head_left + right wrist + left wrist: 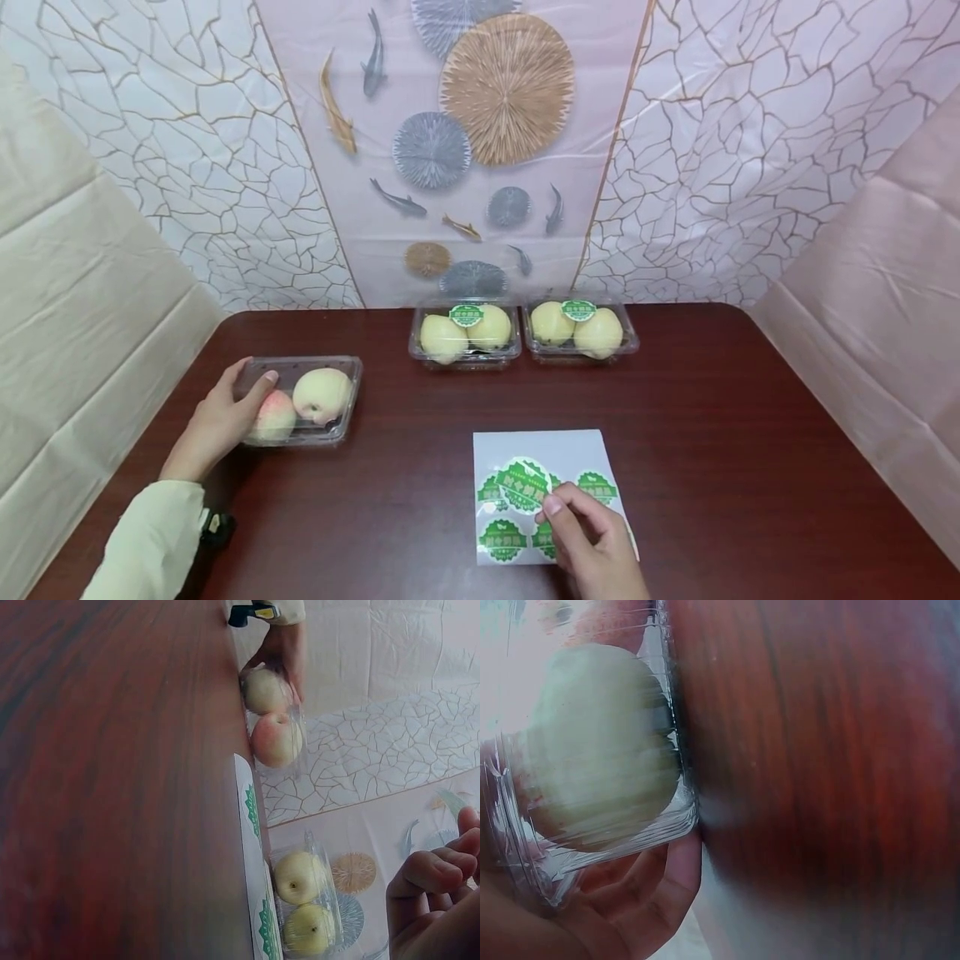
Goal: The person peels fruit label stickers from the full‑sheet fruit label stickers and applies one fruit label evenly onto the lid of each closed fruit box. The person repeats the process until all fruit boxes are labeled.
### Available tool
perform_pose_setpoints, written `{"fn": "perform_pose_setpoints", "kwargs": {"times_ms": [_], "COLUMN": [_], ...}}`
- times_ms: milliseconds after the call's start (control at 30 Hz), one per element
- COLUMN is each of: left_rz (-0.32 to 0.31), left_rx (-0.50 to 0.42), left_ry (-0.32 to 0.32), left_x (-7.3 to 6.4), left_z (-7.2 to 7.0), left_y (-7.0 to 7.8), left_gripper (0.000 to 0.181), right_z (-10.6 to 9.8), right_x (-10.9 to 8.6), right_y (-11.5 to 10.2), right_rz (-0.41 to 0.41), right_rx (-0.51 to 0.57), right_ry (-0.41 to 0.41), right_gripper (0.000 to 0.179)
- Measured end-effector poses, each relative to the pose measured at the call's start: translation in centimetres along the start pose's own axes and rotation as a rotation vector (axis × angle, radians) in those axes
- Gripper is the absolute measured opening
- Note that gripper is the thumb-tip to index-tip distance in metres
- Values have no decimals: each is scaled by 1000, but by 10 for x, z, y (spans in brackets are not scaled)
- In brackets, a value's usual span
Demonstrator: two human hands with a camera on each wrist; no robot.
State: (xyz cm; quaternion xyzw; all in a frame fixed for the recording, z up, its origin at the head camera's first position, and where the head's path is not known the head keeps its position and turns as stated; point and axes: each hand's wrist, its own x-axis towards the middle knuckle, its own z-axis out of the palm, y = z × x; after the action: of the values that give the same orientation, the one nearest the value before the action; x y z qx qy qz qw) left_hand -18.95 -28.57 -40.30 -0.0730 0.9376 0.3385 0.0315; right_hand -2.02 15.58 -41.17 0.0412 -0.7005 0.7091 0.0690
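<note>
My left hand grips the left end of a clear plastic fruit box at the table's left side. Inside lie two peaches, one pale and one blushed red. The left wrist view has the fingers curled around the box's lower edge. Between thumb and forefinger, my right hand pinches a round green-and-white sticker. It is held over a white sticker sheet, overlapping the printed labels there. Several more green stickers, such as one at the lower left, show on the sheet.
At the back of the dark red table stand two clear boxes of pale yellow fruit, a left one and a right one, each with a green sticker on its lid. Patterned cloth hangs behind, and pale cloth walls flank both sides.
</note>
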Motion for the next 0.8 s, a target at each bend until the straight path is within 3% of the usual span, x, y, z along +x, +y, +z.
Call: {"fn": "perform_pose_setpoints", "kwargs": {"times_ms": [267,800], "left_rz": [12,22], "left_rx": [28,41], "left_ry": [-6,-22], "left_x": [-3,-9], "left_z": [1,12], "left_y": [4,15], "left_gripper": [95,94], "right_z": [-1,2], "right_x": [2,2], "right_y": [0,-2], "right_rz": [-25,27], "right_rx": [-12,8], "right_ry": [11,20], "right_gripper": [19,19]}}
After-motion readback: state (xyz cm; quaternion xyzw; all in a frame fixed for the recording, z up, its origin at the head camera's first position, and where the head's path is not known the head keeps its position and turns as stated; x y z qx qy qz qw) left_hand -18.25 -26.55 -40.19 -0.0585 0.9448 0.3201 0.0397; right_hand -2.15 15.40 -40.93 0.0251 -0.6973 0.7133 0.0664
